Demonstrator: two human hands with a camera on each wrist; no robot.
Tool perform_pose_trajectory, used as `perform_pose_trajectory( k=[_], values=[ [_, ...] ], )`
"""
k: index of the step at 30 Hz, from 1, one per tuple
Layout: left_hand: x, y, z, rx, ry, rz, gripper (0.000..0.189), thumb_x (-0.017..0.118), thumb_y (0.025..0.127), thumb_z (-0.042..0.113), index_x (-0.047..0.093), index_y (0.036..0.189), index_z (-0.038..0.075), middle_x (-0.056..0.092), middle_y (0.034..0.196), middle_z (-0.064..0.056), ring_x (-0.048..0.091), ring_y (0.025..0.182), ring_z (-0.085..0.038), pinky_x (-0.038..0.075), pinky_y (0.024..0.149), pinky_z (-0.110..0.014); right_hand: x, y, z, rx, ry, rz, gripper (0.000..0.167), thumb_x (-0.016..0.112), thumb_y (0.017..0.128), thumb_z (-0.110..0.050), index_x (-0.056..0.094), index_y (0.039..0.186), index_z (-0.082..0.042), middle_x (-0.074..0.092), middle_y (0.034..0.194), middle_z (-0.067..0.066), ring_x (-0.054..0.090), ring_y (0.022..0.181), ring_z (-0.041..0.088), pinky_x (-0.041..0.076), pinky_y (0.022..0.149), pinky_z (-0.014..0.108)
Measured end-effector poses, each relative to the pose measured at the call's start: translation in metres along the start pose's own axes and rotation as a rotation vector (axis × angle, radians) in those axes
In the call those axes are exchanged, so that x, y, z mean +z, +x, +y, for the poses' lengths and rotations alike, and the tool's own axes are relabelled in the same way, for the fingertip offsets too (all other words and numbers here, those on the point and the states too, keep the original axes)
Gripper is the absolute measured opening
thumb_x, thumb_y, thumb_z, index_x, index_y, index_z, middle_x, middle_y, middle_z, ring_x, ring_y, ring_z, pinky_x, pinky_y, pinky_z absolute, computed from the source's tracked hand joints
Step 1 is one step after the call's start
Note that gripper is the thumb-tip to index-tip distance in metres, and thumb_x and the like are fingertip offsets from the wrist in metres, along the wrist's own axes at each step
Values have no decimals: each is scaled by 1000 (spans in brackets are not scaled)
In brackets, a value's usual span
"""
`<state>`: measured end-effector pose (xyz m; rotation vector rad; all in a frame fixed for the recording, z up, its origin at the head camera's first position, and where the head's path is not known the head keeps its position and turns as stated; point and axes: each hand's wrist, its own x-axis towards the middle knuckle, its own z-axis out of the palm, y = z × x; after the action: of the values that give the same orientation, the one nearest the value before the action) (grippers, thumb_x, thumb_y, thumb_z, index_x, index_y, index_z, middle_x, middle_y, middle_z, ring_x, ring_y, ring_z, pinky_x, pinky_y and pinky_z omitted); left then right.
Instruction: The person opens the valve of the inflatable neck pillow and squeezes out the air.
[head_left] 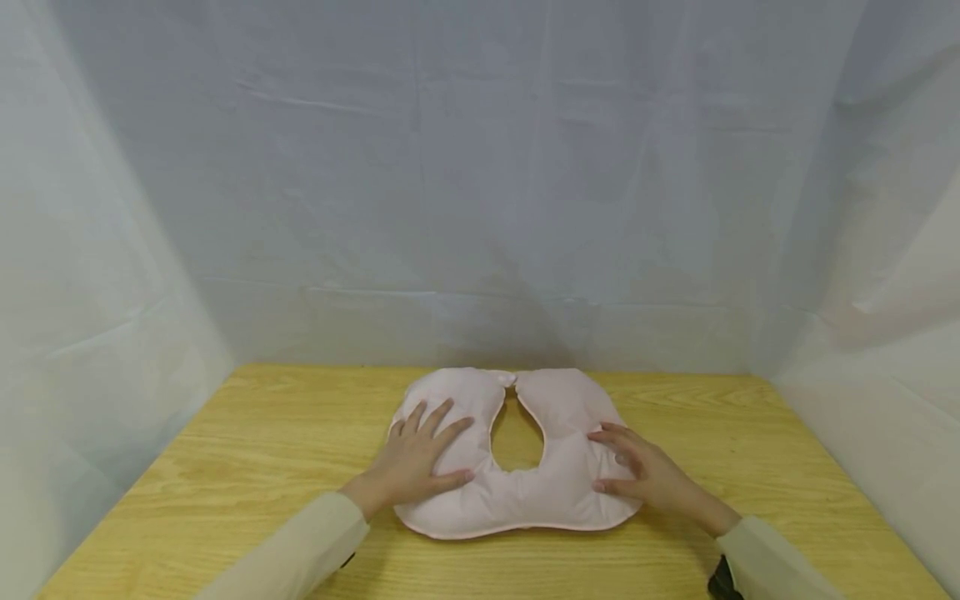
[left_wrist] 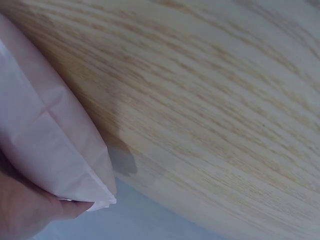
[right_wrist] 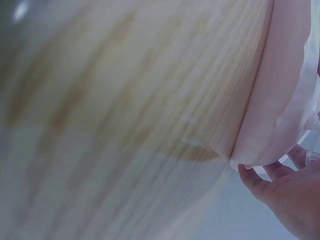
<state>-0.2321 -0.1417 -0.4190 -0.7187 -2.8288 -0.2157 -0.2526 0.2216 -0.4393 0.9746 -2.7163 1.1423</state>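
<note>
A pale pink inflatable U-shaped neck pillow [head_left: 517,500] lies on the wooden table, its two ends meeting at a small fastening [head_left: 507,379] on the far side. My left hand [head_left: 423,454] rests on its left half with fingers spread. On the right half, the fingertips and thumb of my right hand [head_left: 637,467] touch the surface, gently bent and apart. Next to those fingers, the right wrist view shows a clear plastic valve [right_wrist: 312,156] on the pillow. In the left wrist view, the left hand [left_wrist: 30,207] lies against the pillow's edge [left_wrist: 65,135].
The wooden table [head_left: 262,442] extends on both sides of the pillow. White sheeting [head_left: 480,208] hangs behind the table and along both sides. Light-coloured sleeves [head_left: 300,542] cover both forearms, and something dark shows at the right cuff [head_left: 723,579].
</note>
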Motion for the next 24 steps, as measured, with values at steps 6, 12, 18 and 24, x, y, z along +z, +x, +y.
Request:
perform_pose_trajectory(
  k=[6,12,18,24],
  values=[
    [2,0,-1,-8,2,-14,73,48,81,66,33,141,28,24,150,-12,23,131,-49,30,96,-64,0,0,0,0,3,-5,59,72,76,-34,51,128,-13,38,139,22,38,125,43,48,89,44],
    [4,1,-1,-11,22,-17,73,46,81,67,32,141,30,24,150,-11,24,131,-48,31,96,-64,0,1,1,0,-6,-6,59,72,76,-35,51,128,-14,38,139,22,40,125,41,48,89,44],
    [7,1,-2,2,40,4,72,48,81,66,34,140,28,27,149,-12,27,129,-49,33,94,-64,1,1,1,-32,-21,5,58,72,76,-32,52,127,-12,40,137,23,42,122,42,49,87,43],
    [9,1,-2,11,42,17,71,50,81,64,36,139,28,28,148,-12,28,128,-49,34,93,-64,2,1,1,-46,-15,3,57,72,76,-31,52,126,-11,41,137,23,42,121,43,49,87,43]
  ],
)
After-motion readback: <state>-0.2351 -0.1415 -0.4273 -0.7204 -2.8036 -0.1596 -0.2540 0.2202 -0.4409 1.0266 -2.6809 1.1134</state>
